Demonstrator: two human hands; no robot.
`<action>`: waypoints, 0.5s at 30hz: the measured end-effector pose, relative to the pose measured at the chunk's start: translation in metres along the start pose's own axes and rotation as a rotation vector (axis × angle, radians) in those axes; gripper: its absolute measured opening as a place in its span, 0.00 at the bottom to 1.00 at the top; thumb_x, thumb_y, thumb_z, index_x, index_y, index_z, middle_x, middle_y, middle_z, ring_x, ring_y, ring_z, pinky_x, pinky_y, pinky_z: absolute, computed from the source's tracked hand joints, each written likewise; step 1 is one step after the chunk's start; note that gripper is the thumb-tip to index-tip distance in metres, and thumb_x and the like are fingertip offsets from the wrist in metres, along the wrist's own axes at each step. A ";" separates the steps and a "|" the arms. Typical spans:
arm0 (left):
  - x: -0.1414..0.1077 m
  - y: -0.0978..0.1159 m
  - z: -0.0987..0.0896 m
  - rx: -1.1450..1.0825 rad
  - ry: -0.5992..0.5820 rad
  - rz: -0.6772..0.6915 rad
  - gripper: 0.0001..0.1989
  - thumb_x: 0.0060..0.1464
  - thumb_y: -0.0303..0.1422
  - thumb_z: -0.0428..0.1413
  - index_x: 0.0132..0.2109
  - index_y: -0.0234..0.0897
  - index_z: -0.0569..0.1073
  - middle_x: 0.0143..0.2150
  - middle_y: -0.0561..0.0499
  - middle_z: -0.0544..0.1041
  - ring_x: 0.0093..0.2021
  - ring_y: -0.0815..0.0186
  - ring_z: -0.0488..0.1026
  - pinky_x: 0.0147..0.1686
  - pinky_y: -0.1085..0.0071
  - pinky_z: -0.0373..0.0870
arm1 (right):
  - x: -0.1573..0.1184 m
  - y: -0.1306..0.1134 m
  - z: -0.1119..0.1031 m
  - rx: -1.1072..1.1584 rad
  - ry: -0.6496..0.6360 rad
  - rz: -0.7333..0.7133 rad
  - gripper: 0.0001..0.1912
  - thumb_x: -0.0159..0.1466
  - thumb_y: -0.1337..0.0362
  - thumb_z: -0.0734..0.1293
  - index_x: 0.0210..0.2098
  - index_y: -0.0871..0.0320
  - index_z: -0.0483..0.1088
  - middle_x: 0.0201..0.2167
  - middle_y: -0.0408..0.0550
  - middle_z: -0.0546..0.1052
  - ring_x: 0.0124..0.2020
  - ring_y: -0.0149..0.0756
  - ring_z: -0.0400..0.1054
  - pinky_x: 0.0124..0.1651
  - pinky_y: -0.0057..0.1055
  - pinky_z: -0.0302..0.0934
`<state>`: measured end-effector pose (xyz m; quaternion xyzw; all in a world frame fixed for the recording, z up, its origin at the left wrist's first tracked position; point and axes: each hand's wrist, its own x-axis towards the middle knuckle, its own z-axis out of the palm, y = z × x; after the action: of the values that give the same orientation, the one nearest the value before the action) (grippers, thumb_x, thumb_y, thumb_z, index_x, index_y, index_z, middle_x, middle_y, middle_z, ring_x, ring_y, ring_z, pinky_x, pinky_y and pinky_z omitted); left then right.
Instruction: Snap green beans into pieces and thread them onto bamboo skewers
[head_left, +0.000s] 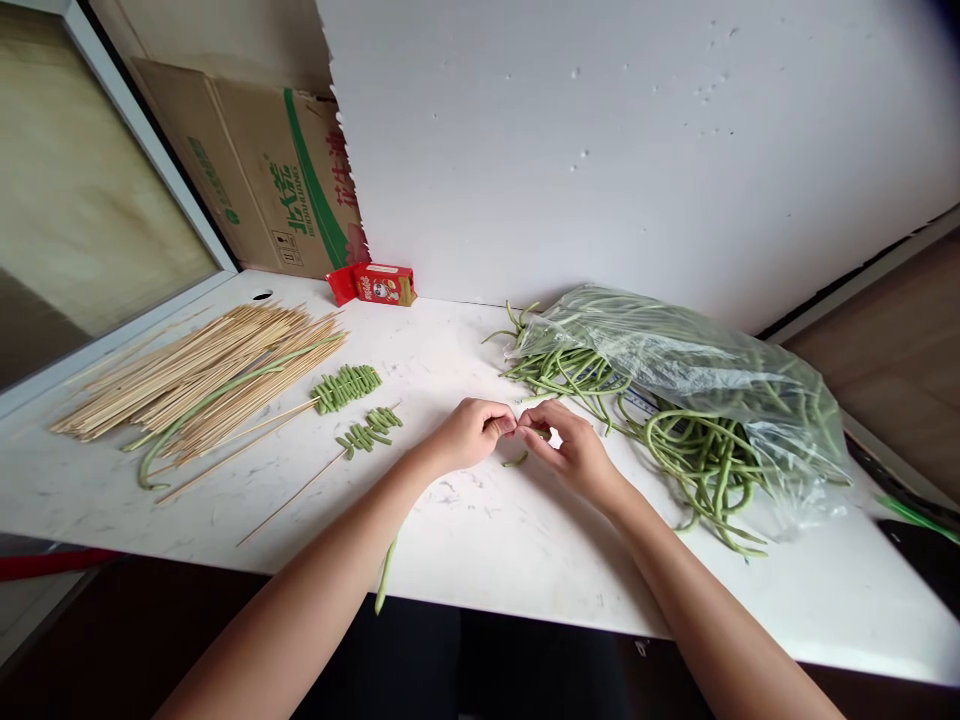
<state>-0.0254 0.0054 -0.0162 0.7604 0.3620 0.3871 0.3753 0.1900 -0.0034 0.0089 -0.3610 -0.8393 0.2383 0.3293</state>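
My left hand (480, 430) and my right hand (566, 443) meet fingertip to fingertip above the white table, both closed in a pinch. A bit of green bean (543, 434) shows within my right hand's fingers; what my left fingertips pinch is too small to make out. Just below lies a short bean piece (516, 460). Another long bean (385, 578) pokes out past my left forearm, over the table's front edge. To the left, one skewer bears a tight row of cut bean pieces (346, 388), and a second carries looser pieces (367, 432).
Bamboo skewers (217, 370) lie in a wide pile at left, with a long bean (202, 405) across them. On the right, long beans (705, 455) spill from a clear plastic bag (690, 345). A red box (385, 284) and a cardboard carton (255, 170) stand behind.
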 end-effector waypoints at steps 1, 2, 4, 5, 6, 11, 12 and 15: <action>0.000 0.000 0.000 -0.011 -0.007 0.000 0.18 0.68 0.35 0.51 0.31 0.34 0.76 0.30 0.51 0.77 0.32 0.67 0.71 0.36 0.72 0.67 | 0.000 0.000 0.000 0.043 -0.012 0.020 0.08 0.74 0.59 0.66 0.42 0.54 0.75 0.35 0.48 0.77 0.35 0.39 0.67 0.40 0.36 0.62; 0.000 0.001 0.000 -0.024 -0.013 0.001 0.18 0.68 0.35 0.51 0.30 0.34 0.75 0.29 0.51 0.77 0.32 0.67 0.71 0.36 0.72 0.67 | 0.000 0.000 0.000 0.090 -0.020 0.041 0.09 0.74 0.57 0.66 0.41 0.54 0.75 0.35 0.49 0.77 0.36 0.39 0.68 0.40 0.36 0.63; 0.000 0.001 0.000 -0.033 -0.017 0.005 0.18 0.67 0.36 0.52 0.28 0.35 0.73 0.28 0.51 0.76 0.31 0.67 0.70 0.36 0.72 0.67 | -0.001 -0.002 -0.001 0.190 -0.035 0.078 0.12 0.73 0.54 0.66 0.40 0.54 0.75 0.35 0.49 0.77 0.37 0.40 0.70 0.41 0.36 0.64; 0.000 0.001 -0.002 -0.028 -0.008 0.005 0.18 0.67 0.36 0.52 0.28 0.35 0.73 0.28 0.51 0.75 0.31 0.67 0.70 0.35 0.72 0.66 | -0.002 -0.004 -0.001 0.240 -0.051 0.098 0.14 0.73 0.52 0.66 0.39 0.55 0.76 0.34 0.49 0.77 0.36 0.40 0.70 0.41 0.36 0.65; 0.001 0.002 -0.003 -0.027 0.000 0.003 0.18 0.67 0.36 0.52 0.28 0.36 0.72 0.27 0.52 0.74 0.31 0.67 0.69 0.35 0.72 0.66 | -0.002 -0.006 -0.003 0.287 -0.070 0.117 0.16 0.73 0.50 0.65 0.37 0.55 0.76 0.33 0.49 0.77 0.35 0.39 0.70 0.40 0.36 0.65; 0.001 0.000 -0.010 -0.144 0.026 -0.066 0.19 0.68 0.41 0.52 0.30 0.36 0.72 0.26 0.53 0.69 0.27 0.69 0.63 0.29 0.72 0.61 | -0.002 -0.008 -0.012 0.404 -0.004 0.162 0.22 0.73 0.45 0.64 0.36 0.56 0.76 0.30 0.48 0.76 0.32 0.38 0.69 0.36 0.35 0.65; 0.001 -0.001 -0.011 -0.141 0.042 -0.073 0.18 0.67 0.41 0.52 0.31 0.36 0.72 0.26 0.53 0.69 0.27 0.69 0.63 0.29 0.73 0.60 | -0.001 -0.005 -0.013 0.404 0.035 0.153 0.21 0.72 0.44 0.66 0.38 0.55 0.76 0.31 0.48 0.76 0.32 0.38 0.69 0.37 0.35 0.65; 0.002 -0.005 -0.012 -0.090 0.110 -0.071 0.16 0.67 0.40 0.53 0.32 0.35 0.74 0.28 0.53 0.71 0.29 0.69 0.65 0.32 0.73 0.62 | -0.001 0.005 -0.008 0.289 0.054 0.112 0.17 0.70 0.46 0.69 0.41 0.53 0.78 0.36 0.50 0.79 0.37 0.42 0.71 0.41 0.38 0.66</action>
<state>-0.0359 0.0124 -0.0147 0.7071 0.3911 0.4307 0.4018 0.1985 0.0006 0.0110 -0.3626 -0.7657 0.3647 0.3862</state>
